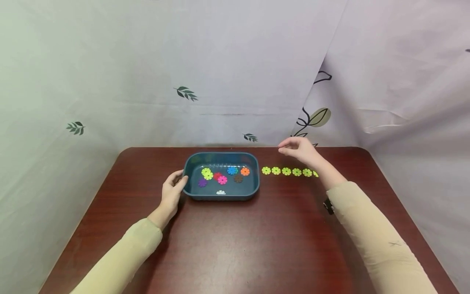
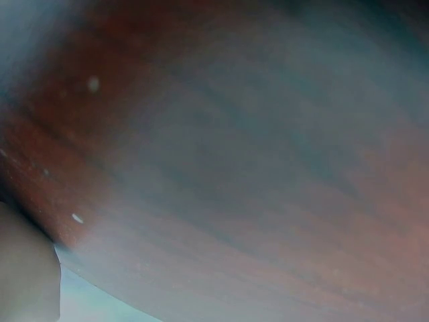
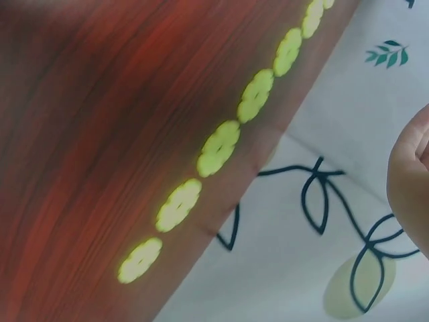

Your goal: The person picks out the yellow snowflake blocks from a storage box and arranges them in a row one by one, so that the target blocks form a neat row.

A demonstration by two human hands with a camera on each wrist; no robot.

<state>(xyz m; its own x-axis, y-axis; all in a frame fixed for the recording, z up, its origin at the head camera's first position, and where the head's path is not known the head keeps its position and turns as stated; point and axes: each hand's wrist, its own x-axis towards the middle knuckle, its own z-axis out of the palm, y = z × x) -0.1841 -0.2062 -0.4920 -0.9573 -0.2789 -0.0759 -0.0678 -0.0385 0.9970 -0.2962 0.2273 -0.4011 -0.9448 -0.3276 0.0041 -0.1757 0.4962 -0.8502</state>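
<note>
A dark blue tray (image 1: 221,197) stands on the table in the head view, with several flower-shaped plastic discs inside, among them a blue disc (image 1: 232,170), an orange disc (image 1: 244,171) and a white disc (image 1: 220,192). My left hand (image 1: 171,194) grips the tray's left side, thumb at the rim. To the right of the tray runs a row of several yellow discs (image 1: 286,171), lying flat. Over that row, my right hand (image 1: 302,151) is raised with fingers loosely bent; nothing shows between thumb and fingers. My right forearm hides the row's right end in the head view.
The brown wooden table (image 1: 220,245) ends just behind the tray and the row. Behind it hangs a pale cloth (image 1: 227,73) with leaf prints. A small black object (image 1: 328,206) shows beside my right sleeve. The left wrist view is mostly blurred.
</note>
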